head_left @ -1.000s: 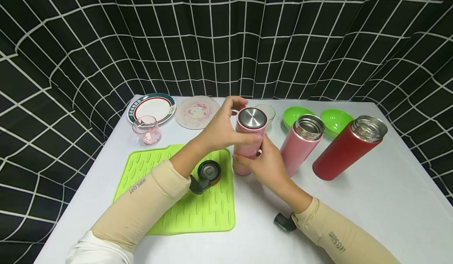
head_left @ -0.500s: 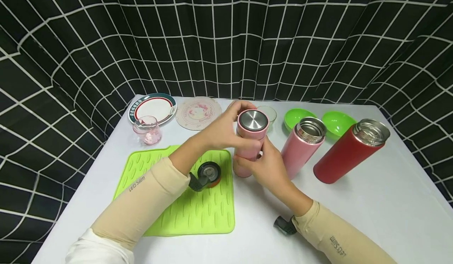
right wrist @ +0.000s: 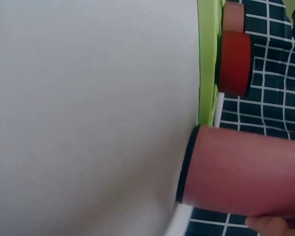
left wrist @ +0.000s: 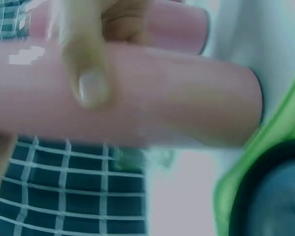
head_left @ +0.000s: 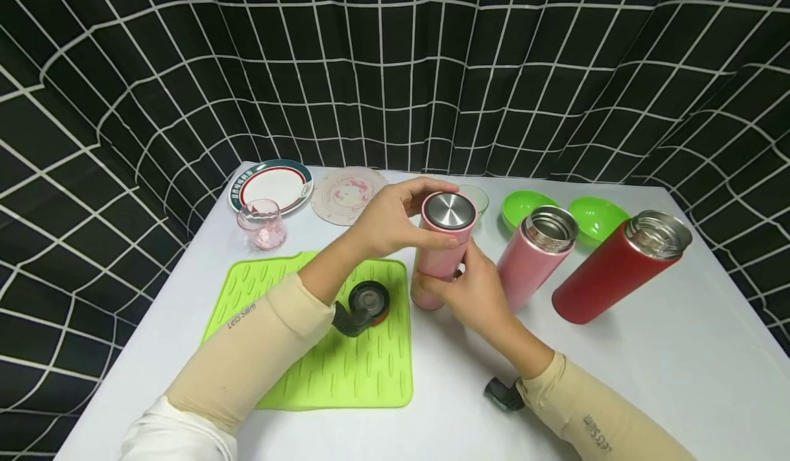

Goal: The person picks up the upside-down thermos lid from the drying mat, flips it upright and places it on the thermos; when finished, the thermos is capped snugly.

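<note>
A tall pink metal flask (head_left: 439,258) with a steel-topped pink lid (head_left: 448,215) stands upright on the white surface (head_left: 648,351), just beside the right edge of a ribbed green silicone mat (head_left: 336,365). The left hand (head_left: 395,221) curls its fingers round the lid, the thumb pressed against the side. The right hand (head_left: 475,286) grips the flask's lower body. On the mat lies a dark round cap with an orange rim (head_left: 368,301). To the right stand an open pink flask (head_left: 533,252) and an open red flask (head_left: 617,269), with two green bowls (head_left: 595,215) behind them. Further left sit a small pink glass (head_left: 260,223) and a rimmed plate (head_left: 271,185).
</note>
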Demonstrator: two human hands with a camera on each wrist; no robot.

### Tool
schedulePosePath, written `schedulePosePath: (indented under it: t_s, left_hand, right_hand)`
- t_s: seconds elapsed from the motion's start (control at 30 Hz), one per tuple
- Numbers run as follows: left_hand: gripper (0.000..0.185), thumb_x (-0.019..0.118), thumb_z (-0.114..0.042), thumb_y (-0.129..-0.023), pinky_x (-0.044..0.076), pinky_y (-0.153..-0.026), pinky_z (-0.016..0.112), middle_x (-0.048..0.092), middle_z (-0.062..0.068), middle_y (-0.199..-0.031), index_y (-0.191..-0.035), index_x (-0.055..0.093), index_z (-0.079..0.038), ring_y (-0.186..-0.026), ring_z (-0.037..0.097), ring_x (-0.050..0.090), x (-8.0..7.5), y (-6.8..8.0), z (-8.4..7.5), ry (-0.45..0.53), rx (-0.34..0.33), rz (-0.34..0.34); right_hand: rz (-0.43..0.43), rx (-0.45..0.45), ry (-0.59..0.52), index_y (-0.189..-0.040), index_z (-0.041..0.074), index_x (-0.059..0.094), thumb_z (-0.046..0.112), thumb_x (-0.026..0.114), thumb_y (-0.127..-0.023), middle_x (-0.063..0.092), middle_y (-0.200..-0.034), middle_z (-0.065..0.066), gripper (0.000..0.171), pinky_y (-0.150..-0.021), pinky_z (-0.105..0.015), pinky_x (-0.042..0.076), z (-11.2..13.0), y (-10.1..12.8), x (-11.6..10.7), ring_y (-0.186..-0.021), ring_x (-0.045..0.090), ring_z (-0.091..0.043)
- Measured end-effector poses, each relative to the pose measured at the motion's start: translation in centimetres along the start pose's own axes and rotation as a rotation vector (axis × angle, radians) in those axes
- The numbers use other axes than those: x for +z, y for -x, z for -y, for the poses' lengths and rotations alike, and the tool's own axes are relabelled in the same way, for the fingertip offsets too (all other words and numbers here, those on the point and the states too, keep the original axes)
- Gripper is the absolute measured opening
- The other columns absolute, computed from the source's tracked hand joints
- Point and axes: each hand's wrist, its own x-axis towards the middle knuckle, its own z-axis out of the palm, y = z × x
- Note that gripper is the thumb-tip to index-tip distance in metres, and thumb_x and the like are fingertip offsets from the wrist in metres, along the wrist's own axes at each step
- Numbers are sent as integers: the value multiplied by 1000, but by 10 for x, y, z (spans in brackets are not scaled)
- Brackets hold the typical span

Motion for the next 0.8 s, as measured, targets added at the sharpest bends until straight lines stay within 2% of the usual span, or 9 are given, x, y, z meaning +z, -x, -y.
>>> schedulePosePath:
  t_s: [0.07, 0.13, 0.27, 0.33, 0.47, 0.53, 0.67, 0.73, 0.8]
  left_hand:
    - [63, 77, 5, -77, 47, -98, 38, 62, 11, -122, -134, 52, 1, -111, 23, 60, -3, -2, 0, 85, -12, 69]
    - [67, 78, 3, -77, 47, -97, 38, 58, 8, -125, -136, 47, -1, -112, 21, 58, -3, -2, -1, 74, -37, 78]
    - [68, 89, -16, -68, 48, -94, 34, 58, 1, -118, -124, 52, -7, -108, 15, 58, 2, -1, -4, -95, -28, -58]
    - [63, 90, -14, -67, 48, -95, 33, 63, 2, -114, -120, 58, -5, -106, 16, 61, 1, -1, -5, -76, -25, -91]
    - [62, 82, 5, -71, 45, -100, 34, 63, 9, -118, -127, 57, 2, -111, 21, 59, -4, -3, -6, 53, -28, 0]
    - [68, 85, -3, -72, 46, -98, 33, 59, 4, -123, -131, 53, -1, -111, 19, 57, -2, -2, -7, -17, -40, 9]
    - [73, 93, -22, -64, 49, -91, 32, 60, -5, -119, -127, 57, -8, -106, 13, 58, 5, 1, -6, -192, -24, -84]
    - [67, 92, -17, -65, 50, -89, 33, 66, -3, -114, -124, 62, -8, -103, 14, 61, 6, 0, -2, -142, -15, -96]
    - [63, 87, -5, -69, 50, -91, 36, 67, 3, -114, -127, 62, -4, -104, 19, 63, 3, -1, 2, -3, -22, -46]
  right_hand:
    - [4, 1, -9, -129, 18, 51, 25, 88, -72, 63, -117, 0, 68, -84, -40, 54, 1, -1, -1, -104, 60, -16]
    - [17, 10, -17, -130, 20, 50, 24, 88, -72, 63, -118, 1, 69, -84, -39, 53, 2, -1, -2, -104, 61, -15]
    - [30, 23, -21, -132, 19, 50, 25, 87, -72, 63, -118, 1, 71, -85, -39, 53, 2, -1, -3, -104, 61, -15]
    - [24, 20, -16, -131, 19, 51, 24, 87, -72, 63, -117, 0, 70, -85, -40, 53, 2, -2, -3, -104, 61, -16]
    - [14, 20, -26, -128, 20, 52, 22, 88, -70, 63, -117, 1, 67, -86, -40, 53, 1, -2, -4, -104, 60, -15]
    - [26, 23, -31, -129, 21, 51, 24, 87, -71, 63, -118, 3, 68, -87, -40, 52, 0, -2, -4, -105, 60, -15]
    - [45, 31, -25, -130, 20, 51, 27, 87, -72, 64, -117, 3, 69, -86, -39, 52, 0, -2, -5, -104, 60, -15]
    - [42, 36, -21, -128, 19, 53, 26, 88, -70, 65, -115, 2, 67, -85, -39, 52, 0, -3, -5, -102, 61, -15]
    - [36, 45, -22, -124, 19, 55, 25, 89, -69, 66, -112, 1, 65, -84, -38, 53, 0, -5, -6, -101, 62, -15]
